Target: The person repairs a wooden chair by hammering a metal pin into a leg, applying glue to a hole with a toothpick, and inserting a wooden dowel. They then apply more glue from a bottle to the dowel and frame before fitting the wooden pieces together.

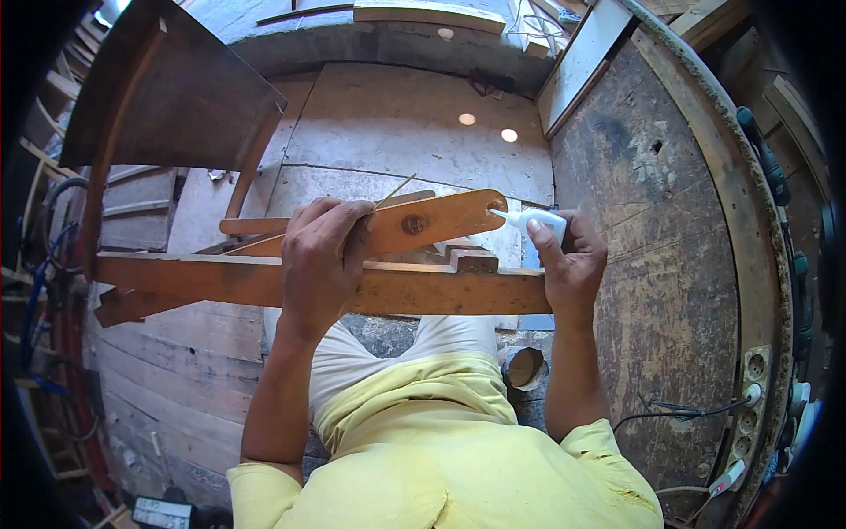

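Observation:
My right hand [577, 256] is closed on a small white squeeze bottle [539, 229]. Its narrow nozzle points left and meets a worn spot near the rounded end of a wooden slat [449, 214]. My left hand [322, 256] pinches a thin wooden stick [397, 189] that juts up to the right, and the same hand rests over the slat and a wooden rail [414, 289]. A small wooden block [473, 260] sits on the rail near its right end. These parts belong to a wooden chair-like frame with a dark curved panel [176, 88] at upper left.
On the right stands a worn wooden workbench [652, 238], with a power strip [752, 397] and a cable along its edge. Boards [427, 13] lie at the back. A cardboard-like tube [526, 367] stands beside my leg. Blue cables [40, 291] hang on the left.

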The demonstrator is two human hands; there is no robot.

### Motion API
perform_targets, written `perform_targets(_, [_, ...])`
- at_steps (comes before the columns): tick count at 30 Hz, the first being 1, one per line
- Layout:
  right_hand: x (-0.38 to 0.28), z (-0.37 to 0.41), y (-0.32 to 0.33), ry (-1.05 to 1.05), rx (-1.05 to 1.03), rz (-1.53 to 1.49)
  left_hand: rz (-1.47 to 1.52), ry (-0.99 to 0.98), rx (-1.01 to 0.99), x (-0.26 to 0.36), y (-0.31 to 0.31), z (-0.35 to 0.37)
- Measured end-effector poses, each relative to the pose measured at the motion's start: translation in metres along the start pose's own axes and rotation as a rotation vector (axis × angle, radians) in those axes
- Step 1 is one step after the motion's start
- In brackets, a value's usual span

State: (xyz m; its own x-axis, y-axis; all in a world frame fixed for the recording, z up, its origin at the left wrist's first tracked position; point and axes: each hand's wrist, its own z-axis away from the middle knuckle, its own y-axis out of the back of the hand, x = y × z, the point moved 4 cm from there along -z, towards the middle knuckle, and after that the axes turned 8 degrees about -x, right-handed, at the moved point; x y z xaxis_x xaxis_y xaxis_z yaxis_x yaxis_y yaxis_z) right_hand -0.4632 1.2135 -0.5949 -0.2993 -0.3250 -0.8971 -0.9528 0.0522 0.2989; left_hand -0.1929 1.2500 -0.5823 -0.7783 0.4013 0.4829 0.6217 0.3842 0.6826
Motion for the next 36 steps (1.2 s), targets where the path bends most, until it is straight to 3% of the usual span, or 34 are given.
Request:
perform_targets(34, [-0.005, 0.001, 0.009, -0.013, 0.090, -0.001, -0.006, -0.005, 0.023, 0.002, 0.001, 0.000])
perform_targets(36, [-0.003, 0.003, 0.014, -0.054, 0.082, -0.190, 0.025, 0.033, 0.032, 0.002, 0.002, 0.000])
